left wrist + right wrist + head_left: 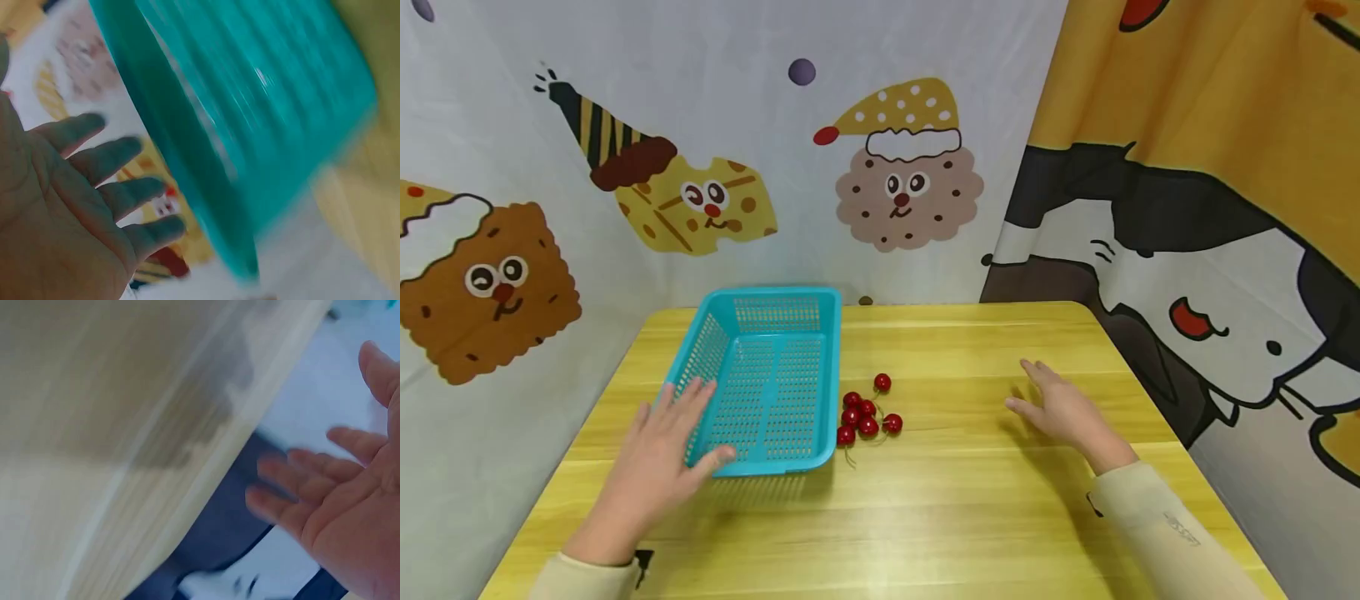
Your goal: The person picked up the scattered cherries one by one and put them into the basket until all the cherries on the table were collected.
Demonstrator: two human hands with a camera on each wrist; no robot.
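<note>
A blue perforated plastic basket (833, 375) stands on the left half of the wooden table. Over its near left corner hovers my left hand (658, 462), fingers spread and holding nothing; the left wrist view shows its palm beside the blurred basket (300, 112). Several dark red cherries (867, 427), some with stems showing, lie in a cluster along the basket's right side. My right hand (1063, 410) is above the right part of the table, fingers extended, with its shadow beneath it. In the right wrist view this hand (344, 500) has nothing in its fingers.
The light wooden table (955, 517) has rounded far corners. Behind it hangs a white curtain (715, 50) printed with cartoon biscuits, and at the right a yellow one (1210, 92) with a cartoon animal. Both cloths come close to the table's edges.
</note>
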